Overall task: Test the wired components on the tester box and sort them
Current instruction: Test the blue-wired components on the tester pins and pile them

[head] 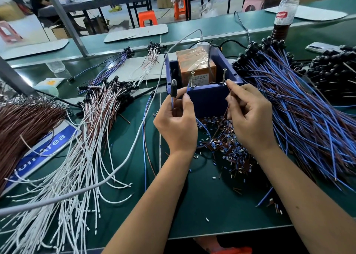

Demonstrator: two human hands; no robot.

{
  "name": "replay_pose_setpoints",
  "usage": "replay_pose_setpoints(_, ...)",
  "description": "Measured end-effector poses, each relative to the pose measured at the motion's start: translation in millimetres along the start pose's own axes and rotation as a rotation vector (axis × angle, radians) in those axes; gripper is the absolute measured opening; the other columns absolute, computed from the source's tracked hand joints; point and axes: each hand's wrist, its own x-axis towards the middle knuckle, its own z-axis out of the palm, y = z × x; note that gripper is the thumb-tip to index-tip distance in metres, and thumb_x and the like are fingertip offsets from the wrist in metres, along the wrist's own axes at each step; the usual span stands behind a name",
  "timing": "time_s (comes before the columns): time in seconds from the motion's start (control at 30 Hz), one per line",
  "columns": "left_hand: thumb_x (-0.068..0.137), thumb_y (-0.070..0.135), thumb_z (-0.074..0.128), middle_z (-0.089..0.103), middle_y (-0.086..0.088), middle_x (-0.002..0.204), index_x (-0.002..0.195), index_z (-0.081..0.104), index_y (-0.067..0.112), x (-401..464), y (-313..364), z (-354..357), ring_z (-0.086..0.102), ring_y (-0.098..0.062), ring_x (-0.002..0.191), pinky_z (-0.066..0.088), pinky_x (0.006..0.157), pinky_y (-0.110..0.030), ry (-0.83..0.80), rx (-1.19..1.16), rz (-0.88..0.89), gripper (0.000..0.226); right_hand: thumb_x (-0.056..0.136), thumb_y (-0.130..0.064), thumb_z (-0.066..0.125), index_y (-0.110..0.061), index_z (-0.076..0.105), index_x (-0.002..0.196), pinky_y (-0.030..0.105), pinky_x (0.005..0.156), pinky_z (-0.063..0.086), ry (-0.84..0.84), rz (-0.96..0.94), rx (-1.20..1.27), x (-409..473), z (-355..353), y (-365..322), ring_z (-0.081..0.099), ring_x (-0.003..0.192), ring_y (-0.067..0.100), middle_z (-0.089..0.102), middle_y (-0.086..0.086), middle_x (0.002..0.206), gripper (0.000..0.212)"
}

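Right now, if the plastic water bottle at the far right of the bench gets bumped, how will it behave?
The water bottle probably tips easily: it stands tall and narrow on the green bench. It looks mostly empty, with dark liquid only near the base, so it is likely light and would slide or topple at a nudge. On its side, its round body would likely roll.

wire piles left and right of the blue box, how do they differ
The left pile of white and brown wires lies fanned towards the near table edge; the right pile of blue and brown wires is denser and spreads rightwards. Left is pale, right dark blue. Both have black caps at the far ends.
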Motion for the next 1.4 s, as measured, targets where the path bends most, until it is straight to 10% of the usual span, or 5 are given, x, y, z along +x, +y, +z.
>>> replay_pose_setpoints(0.33, 0.095, 0.014, 0.069, 0.068, 0.01, 0.065, 0.08, 0.069, 0.042, 4.1, 2.9, -1.0, 0.063, -0.012, 0.062, 0.053, 0.064, -0.029, -0.063, 0.058, 0.011, 0.032, 0.104, 0.002, 0.055, 0.002, 0.061, 0.139, 0.03, 0.061, 0.056, 0.007, -0.038, -0.048, 1.5, -0.4, -1.8, 0.062, 0.066, 0.013, 0.061, 0.008, 0.095, 0.035)
replay_pose_setpoints(0.93, 0.096, 0.016, 0.068, 0.068, 0.011, 0.066, 0.099, 0.078, 0.028, 0.4, 7.1, -1.6, 0.062, -0.008, 0.061, 0.048, 0.061, -0.018, 0.003, -0.022, -0.038, 0.016, 0.103, -0.006, 0.058, -0.004, 0.062, 0.141, 0.028, 0.067, 0.052, 0.143, 0.059, -0.051, -0.1, -1.8, 1.1, 0.058, 0.077, 0.016, 0.061, 0.001, 0.094, 0.038)
replay_pose_setpoints(1.13, 0.097, 0.019, 0.068, 0.068, 0.004, 0.066, 0.092, 0.077, 0.032, -15.7, 21.0, 12.0, 0.061, -0.006, 0.062, 0.049, 0.064, -0.015, -0.127, -0.044, -0.111, 0.017, 0.102, -0.009, 0.059, -0.004, 0.066, 0.137, 0.015, 0.074, 0.048, 0.25, 0.155, -0.101, 2.2, -9.7, 2.8, 0.061, 0.083, 0.011, 0.064, 0.001, 0.098, 0.035)
replay_pose_setpoints(1.4, 0.097, 0.024, 0.07, 0.068, 0.006, 0.065, 0.08, 0.074, 0.028, -14.7, 48.6, 61.0, 0.056, -0.007, 0.062, 0.052, 0.064, -0.029, -0.408, 0.067, -0.183, 0.018, 0.105, -0.022, 0.053, -0.011, 0.068, 0.132, 0.032, 0.069, 0.053, 0.523, 0.259, -0.128, 3.0, -73.9, -1.7, 0.061, 0.076, 0.01, 0.061, 0.006, 0.108, 0.032)
